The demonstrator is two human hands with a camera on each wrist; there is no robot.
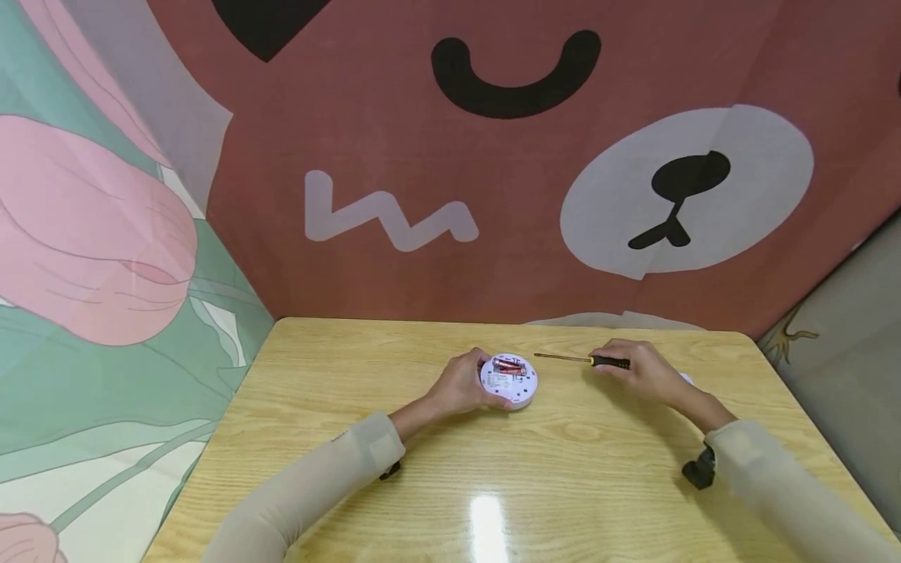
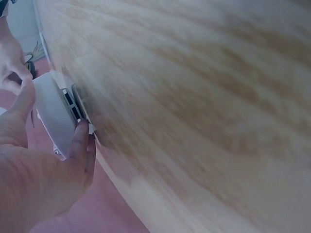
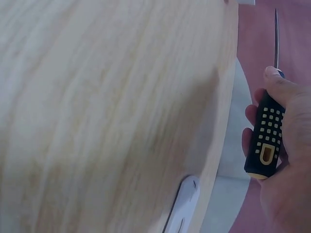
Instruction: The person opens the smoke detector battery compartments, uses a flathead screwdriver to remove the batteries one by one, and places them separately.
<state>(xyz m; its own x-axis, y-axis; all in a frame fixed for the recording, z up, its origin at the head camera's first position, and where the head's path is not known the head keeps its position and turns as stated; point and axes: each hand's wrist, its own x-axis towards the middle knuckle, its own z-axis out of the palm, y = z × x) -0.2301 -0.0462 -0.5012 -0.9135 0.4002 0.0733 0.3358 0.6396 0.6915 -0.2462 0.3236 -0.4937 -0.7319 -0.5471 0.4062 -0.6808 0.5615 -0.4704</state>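
My left hand holds a round white smoke detector by its left edge, thumb on the near side. Its back faces up, showing red batteries in an uncovered compartment and a printed label. In the left wrist view, dark slots run along the side of the smoke detector, and fingertips touch its edge near the table. A screwdriver is in the grip of my right hand, its thin shaft pointing left toward the detector, apart from it. The right wrist view shows the black-and-yellow handle with fingers curled round it.
A flat white piece with slots lies on the wooden table beside the right hand, mostly hidden by it in the head view. A printed cloth hangs along the table's far edge.
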